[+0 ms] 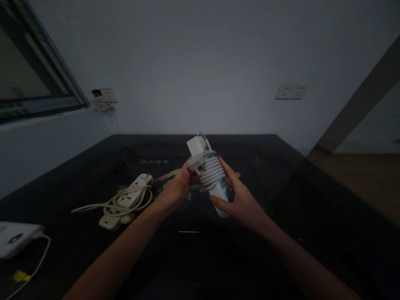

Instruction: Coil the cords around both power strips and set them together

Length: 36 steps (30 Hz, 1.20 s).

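Observation:
Both my hands hold a white power strip (221, 192) above the dark table, tilted with its upper end to the left. Its white cord (213, 171) is wound in several tight turns around the middle, and the plug (196, 161) sits against the coil. My left hand (184, 177) grips the strip's left side by the plug. Around the lower right part, my right hand (239, 196) has its thumb in front and fingers along the far side. A thin green wire loop (202, 134) sticks out at the top end. Blue marking shows on the strip.
Left on the black table (193, 258) lies another power strip (133, 196) with a loosely looped cord. A white box-shaped device (18, 237) with a cable and a yellow tag (21, 276) is at the far left. Wall sockets (291, 91) are behind, and a window (31, 62) is left.

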### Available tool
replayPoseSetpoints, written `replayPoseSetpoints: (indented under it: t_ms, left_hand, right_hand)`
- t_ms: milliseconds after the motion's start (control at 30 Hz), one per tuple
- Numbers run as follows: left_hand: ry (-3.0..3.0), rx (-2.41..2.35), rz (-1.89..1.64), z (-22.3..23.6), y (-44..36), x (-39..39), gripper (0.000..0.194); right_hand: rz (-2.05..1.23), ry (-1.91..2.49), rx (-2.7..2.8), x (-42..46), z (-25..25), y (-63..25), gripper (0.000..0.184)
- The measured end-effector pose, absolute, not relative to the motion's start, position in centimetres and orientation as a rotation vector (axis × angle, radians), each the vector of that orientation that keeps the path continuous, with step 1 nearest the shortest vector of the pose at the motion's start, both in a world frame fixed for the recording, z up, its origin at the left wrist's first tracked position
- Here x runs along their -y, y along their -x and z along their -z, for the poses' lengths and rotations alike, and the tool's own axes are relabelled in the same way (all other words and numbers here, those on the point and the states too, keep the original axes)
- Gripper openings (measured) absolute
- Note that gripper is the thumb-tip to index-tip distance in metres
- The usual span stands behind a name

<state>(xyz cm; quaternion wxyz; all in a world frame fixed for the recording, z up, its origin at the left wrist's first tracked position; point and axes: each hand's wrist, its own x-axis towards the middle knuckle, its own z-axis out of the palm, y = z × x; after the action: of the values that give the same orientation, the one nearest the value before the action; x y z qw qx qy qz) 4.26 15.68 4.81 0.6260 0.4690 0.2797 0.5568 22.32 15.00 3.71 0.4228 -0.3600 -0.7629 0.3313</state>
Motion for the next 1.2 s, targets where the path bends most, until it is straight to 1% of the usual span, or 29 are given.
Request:
replayPoseSetpoints:
  t_ms: [133, 233, 333, 467, 567, 733, 867, 967, 1100, 1200]
  left_hand:
    - [-1.097, -0.740, -1.464, -6.5, -3.2, -15.8, 0.058]
    - [-1.086, -0.808, -1.579, -7.3, -2.9, -15.4, 0.056]
    - [-1.133, -0.857, -1.696, -7.4, -2.7, -15.3, 0.053]
    - [-1.428, -0.971, -1.874, -6.4, -2.5, -15.8, 0.037]
    - [-1.544, -1.061, -1.961, -5.7, -2.6, -15.8, 0.031]
    - [-1.668, -1.112, -1.987, -5.5, -3.2, -15.3, 0.033]
    - [-1.769, -1.167, -1.977, -5.5, -3.1, -15.7, 0.039]
    - [-1.839, -1.206, -1.908, -5.3, -2.8, -16.3, 0.042]
    - [-1.794, -1.220, -1.826, -5.3, -2.2, -16.6, 0.052]
    - [-1.776, -1.273, -1.670, -5.6, -2.0, -16.4, 0.050]
  right_hand:
    - [-0.507, 0.982, 2.008, -15.0, -4.7, -22.9, 0.084]
    - [-0.284, 1.043, 2.128, -14.5, -5.1, -22.8, 0.081]
    - [-0.195, 1.053, 2.223, -13.7, -5.2, -22.5, 0.081]
    - [-0.078, 1.077, 2.299, -12.9, -5.1, -22.2, 0.085]
    - [0.013, 1.100, 2.312, -12.5, -5.0, -22.2, 0.085]
    - [0.141, 1.130, 2.306, -12.5, -4.8, -22.4, 0.084]
    - [0.149, 1.190, 2.296, -12.7, -4.8, -22.5, 0.083]
    - [0.115, 1.221, 2.277, -13.0, -4.9, -22.6, 0.083]
    - [0.133, 1.252, 2.204, -13.5, -5.2, -23.1, 0.080]
    - [0.183, 1.293, 2.139, -13.7, -5.6, -23.7, 0.077]
